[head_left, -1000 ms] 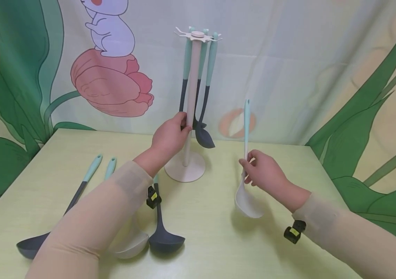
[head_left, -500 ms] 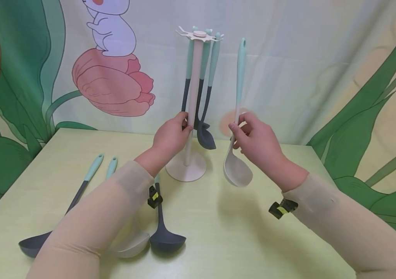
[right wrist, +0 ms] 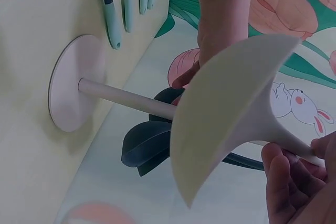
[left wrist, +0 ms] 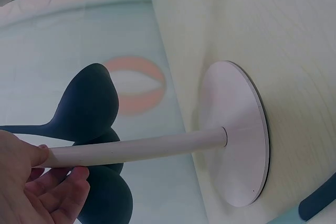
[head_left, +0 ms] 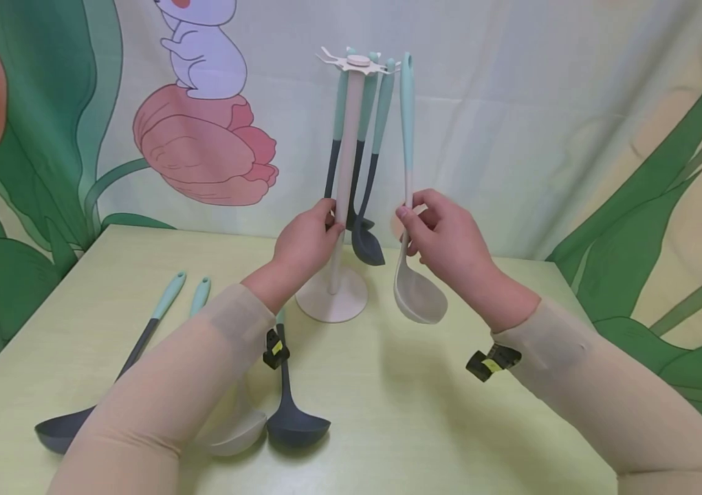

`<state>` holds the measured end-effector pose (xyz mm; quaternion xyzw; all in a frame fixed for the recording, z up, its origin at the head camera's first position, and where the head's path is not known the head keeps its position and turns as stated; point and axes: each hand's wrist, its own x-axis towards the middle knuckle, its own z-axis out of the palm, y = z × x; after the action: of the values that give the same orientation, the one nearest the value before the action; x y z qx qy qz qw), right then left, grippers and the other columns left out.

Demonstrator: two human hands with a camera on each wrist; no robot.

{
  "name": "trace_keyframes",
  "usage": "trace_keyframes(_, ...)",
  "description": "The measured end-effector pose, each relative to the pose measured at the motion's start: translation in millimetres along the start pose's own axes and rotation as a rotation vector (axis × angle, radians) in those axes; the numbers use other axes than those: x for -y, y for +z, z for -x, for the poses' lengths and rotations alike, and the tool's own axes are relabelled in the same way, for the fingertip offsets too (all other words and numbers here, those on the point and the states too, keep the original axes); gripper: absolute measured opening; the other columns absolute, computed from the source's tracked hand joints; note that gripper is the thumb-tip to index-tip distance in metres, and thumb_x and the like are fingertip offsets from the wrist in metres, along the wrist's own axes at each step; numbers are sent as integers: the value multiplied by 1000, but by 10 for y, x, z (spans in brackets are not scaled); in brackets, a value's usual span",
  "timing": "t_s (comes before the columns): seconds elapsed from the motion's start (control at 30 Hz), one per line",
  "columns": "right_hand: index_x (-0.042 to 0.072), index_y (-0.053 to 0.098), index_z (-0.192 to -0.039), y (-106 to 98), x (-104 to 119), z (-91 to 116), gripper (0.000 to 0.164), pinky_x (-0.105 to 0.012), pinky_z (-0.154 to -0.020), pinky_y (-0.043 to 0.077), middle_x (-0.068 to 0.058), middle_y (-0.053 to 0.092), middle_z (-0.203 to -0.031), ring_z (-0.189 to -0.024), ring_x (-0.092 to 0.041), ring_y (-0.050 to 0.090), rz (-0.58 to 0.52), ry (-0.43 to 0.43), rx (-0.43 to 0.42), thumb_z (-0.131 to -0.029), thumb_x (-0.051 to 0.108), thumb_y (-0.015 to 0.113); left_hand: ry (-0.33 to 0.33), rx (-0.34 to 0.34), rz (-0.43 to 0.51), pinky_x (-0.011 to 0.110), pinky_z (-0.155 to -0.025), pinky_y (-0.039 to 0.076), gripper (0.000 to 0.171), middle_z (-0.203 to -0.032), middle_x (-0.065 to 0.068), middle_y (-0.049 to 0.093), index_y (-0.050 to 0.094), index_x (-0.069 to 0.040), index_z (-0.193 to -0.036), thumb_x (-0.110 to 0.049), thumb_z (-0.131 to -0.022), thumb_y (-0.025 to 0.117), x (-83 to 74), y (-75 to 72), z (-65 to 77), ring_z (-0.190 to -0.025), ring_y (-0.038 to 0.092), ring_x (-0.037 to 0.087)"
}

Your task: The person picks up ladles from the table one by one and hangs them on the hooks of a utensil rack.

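Lifted and shifted left: mint-handled off-white ladle (head_left: 420, 295), just right of the utensil stand (head_left: 351, 130).
Right hand (head_left: 452, 230) pinches its stem (head_left: 409, 182); left hand (head_left: 306, 237) grips the stand's pole (left wrist: 142, 150).

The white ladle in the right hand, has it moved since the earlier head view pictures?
Yes. Judged against the rack in the head view, the white ladle has moved up and left, appearing closer to it than a second ago.
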<state>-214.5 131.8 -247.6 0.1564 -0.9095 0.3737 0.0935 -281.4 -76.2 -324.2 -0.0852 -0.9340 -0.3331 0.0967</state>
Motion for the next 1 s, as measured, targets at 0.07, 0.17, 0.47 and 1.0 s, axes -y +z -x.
trace_keyframes(0.07,16,57,-109,-1,9,-7,22,-31,-55,54,-4,66,-74,-62,-13,61,8,-3,7,-98,35,56,3,-2,-3,42,-81,55,31,-117,7,64,49,-15,-129,-26,-100,54,1,5,-1,-94,59,19)
trace_keyframes(0.17,13,59,-110,6,13,-15,24,-32,-55,53,-6,66,-73,-61,-14,61,26,-23,24,-98,34,57,1,0,-13,42,-81,55,31,-119,7,64,48,-15,-130,-26,-101,53,-9,9,-2,-95,60,19)
trace_keyframes(0.47,14,57,-113,131,-34,-83,25,-33,-55,51,-7,66,-77,-62,-15,60,50,-35,35,-100,34,54,-1,3,-22,42,-83,55,33,-119,7,63,47,-13,-131,-25,-101,53,-10,11,-1,-96,60,19)
trace_keyframes(1.0,15,50,-109,569,-50,-366,23,-37,-67,54,-2,66,-91,-68,-16,65,-7,11,33,-101,36,51,33,-3,-56,40,-77,57,33,-114,7,65,47,-14,-131,-27,-101,53,-8,21,8,-88,60,17)
